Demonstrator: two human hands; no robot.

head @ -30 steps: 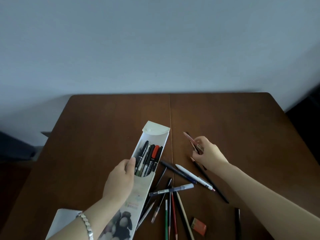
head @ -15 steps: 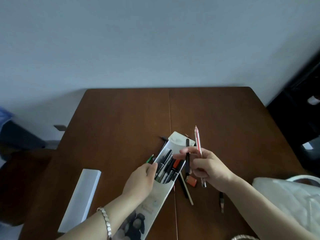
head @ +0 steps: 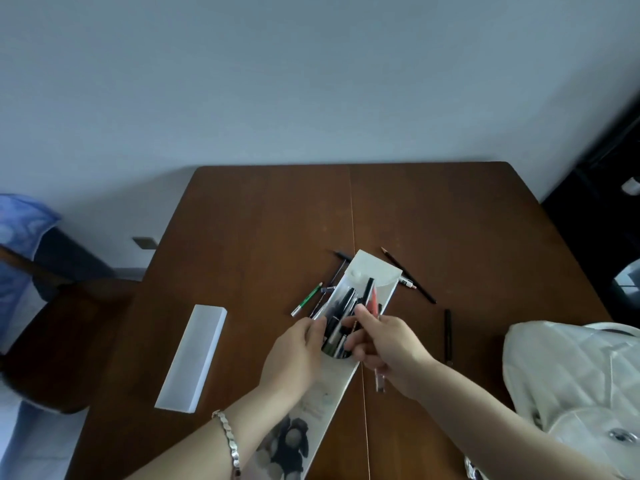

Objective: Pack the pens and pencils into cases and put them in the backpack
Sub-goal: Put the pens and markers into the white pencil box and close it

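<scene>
Head view: two hands packing pens into a white case [head: 372,271] on a brown bench [head: 259,220].
Left hand [head: 294,355] grips the case's edge; right hand [head: 388,344] pinches a red pen [head: 373,299] over its open mouth.

Brown table [head: 263,220]. White case [head: 372,271], dark bear print near end. Frosted white box [head: 194,355]. Red pen [head: 373,301]. Green pencil [head: 306,298]. Cream quilted backpack [head: 571,375]. Silver bracelet [head: 228,441].

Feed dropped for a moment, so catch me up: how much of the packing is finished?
Partly done. The open white case already holds several dark pens. In hand: the left hand steadies it while the right hand slides in a pink pen. Left: a green pencil, a black pencil and other strays on the table; the second white case untouched; nothing visibly in the white backpack.
</scene>
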